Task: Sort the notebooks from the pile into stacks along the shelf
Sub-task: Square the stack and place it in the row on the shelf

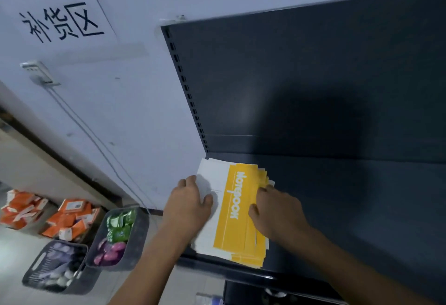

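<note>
A pile of yellow-and-white notebooks lies at the left end of the dark shelf, the top one printed "Notebook". My left hand rests on the white left part of the pile, fingers curled over its left edge. My right hand lies on the pile's right side, fingers bent down onto the staggered yellow edges. Whether either hand pinches a single notebook cannot be told.
The shelf's dark back panel rises behind. A pale wall with a sign stands to the left. On the floor below sit two grey baskets of small packets and orange boxes.
</note>
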Demonstrator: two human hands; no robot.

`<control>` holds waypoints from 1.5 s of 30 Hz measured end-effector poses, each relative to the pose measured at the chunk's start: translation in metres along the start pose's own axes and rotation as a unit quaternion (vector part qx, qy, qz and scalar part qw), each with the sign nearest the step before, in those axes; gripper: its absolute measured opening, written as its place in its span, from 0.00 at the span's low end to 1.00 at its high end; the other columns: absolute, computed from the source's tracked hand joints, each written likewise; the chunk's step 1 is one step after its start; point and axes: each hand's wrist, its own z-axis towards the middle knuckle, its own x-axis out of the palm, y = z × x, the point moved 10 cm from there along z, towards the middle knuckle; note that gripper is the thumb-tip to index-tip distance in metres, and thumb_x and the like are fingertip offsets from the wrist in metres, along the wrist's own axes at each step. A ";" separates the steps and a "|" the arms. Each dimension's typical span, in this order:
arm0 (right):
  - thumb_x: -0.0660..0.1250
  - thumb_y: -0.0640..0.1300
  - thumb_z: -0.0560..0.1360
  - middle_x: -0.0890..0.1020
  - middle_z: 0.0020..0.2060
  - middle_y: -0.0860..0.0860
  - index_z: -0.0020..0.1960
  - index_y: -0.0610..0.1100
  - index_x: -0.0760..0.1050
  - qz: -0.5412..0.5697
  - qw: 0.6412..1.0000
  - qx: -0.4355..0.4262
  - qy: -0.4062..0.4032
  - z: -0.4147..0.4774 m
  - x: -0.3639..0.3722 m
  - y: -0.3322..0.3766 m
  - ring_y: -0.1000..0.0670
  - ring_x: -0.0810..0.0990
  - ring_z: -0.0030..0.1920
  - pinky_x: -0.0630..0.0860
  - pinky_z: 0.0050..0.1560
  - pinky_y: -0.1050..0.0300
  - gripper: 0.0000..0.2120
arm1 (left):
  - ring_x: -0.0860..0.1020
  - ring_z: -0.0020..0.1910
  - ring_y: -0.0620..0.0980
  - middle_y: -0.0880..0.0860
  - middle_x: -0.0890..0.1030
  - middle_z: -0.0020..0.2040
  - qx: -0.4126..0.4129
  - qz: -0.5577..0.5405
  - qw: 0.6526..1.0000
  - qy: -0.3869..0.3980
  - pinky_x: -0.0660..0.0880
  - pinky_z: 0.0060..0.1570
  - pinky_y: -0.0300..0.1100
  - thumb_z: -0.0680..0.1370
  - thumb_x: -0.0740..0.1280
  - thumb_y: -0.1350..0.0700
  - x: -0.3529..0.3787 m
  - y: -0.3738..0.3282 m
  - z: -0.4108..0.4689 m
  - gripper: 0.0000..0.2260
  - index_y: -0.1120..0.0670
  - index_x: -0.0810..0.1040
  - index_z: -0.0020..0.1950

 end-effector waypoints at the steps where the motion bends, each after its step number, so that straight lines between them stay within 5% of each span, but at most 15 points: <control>1: 0.57 0.51 0.82 0.77 0.52 0.49 0.48 0.47 0.71 -0.004 1.000 0.007 -0.006 0.000 -0.001 0.002 0.47 0.80 0.48 0.70 0.40 0.54 0.10 | 0.76 0.61 0.58 0.58 0.74 0.64 0.006 0.004 1.000 0.006 0.71 0.55 0.46 0.80 0.65 0.48 0.002 -0.001 0.003 0.24 0.58 0.67 0.72; 5: 0.58 0.49 0.82 0.77 0.54 0.49 0.54 0.45 0.74 -0.006 0.999 0.040 -0.025 -0.004 0.000 0.010 0.47 0.80 0.51 0.69 0.41 0.54 0.09 | 0.77 0.57 0.57 0.57 0.74 0.61 0.021 0.003 1.000 0.019 0.69 0.49 0.43 0.78 0.68 0.48 0.007 0.003 0.009 0.24 0.58 0.68 0.70; 9: 0.59 0.47 0.81 0.76 0.57 0.48 0.58 0.43 0.74 0.005 0.996 0.077 -0.034 -0.009 0.002 0.018 0.47 0.79 0.54 0.70 0.43 0.54 0.11 | 0.77 0.56 0.56 0.55 0.72 0.61 0.009 -0.007 0.999 0.035 0.72 0.52 0.45 0.77 0.69 0.46 0.007 0.013 0.009 0.26 0.56 0.69 0.70; 16: 0.58 0.45 0.81 0.77 0.54 0.49 0.54 0.44 0.74 0.027 0.991 0.112 -0.071 -0.025 0.003 0.038 0.49 0.79 0.51 0.70 0.42 0.57 0.08 | 0.77 0.53 0.53 0.52 0.72 0.57 0.012 -0.019 0.997 0.079 0.70 0.47 0.41 0.75 0.72 0.44 0.008 0.030 0.005 0.24 0.55 0.71 0.65; 25: 0.58 0.50 0.81 0.72 0.58 0.50 0.60 0.44 0.73 0.088 0.981 0.120 -0.121 -0.031 0.004 0.044 0.51 0.72 0.57 0.74 0.52 0.59 0.13 | 0.75 0.48 0.52 0.52 0.75 0.52 -0.004 -0.050 0.998 0.040 0.68 0.42 0.41 0.75 0.71 0.46 -0.003 0.038 -0.003 0.19 0.55 0.72 0.59; 31: 0.56 0.53 0.82 0.68 0.62 0.49 0.62 0.44 0.71 0.093 0.984 0.125 -0.082 -0.028 0.013 0.043 0.50 0.69 0.63 0.74 0.52 0.58 0.15 | 0.77 0.43 0.50 0.50 0.79 0.46 -0.039 -0.135 0.990 0.023 0.69 0.35 0.42 0.74 0.72 0.51 -0.013 0.040 -0.001 0.14 0.54 0.72 0.54; 41: 0.54 0.54 0.84 0.71 0.59 0.49 0.61 0.44 0.71 0.162 0.975 0.133 -0.068 -0.027 0.012 0.027 0.48 0.71 0.61 0.75 0.55 0.52 0.16 | 0.76 0.41 0.39 0.41 0.75 0.45 0.015 -0.307 0.951 0.016 0.68 0.28 0.29 0.82 0.63 0.60 -0.019 0.016 -0.008 0.14 0.48 0.63 0.63; 45: 0.55 0.56 0.83 0.78 0.58 0.51 0.64 0.46 0.70 0.259 0.946 0.178 -0.083 -0.033 0.004 0.012 0.49 0.77 0.56 0.76 0.55 0.50 0.17 | 0.76 0.48 0.38 0.40 0.75 0.52 0.068 -0.339 0.938 0.036 0.70 0.39 0.31 0.83 0.63 0.60 -0.016 0.000 -0.006 0.16 0.50 0.65 0.69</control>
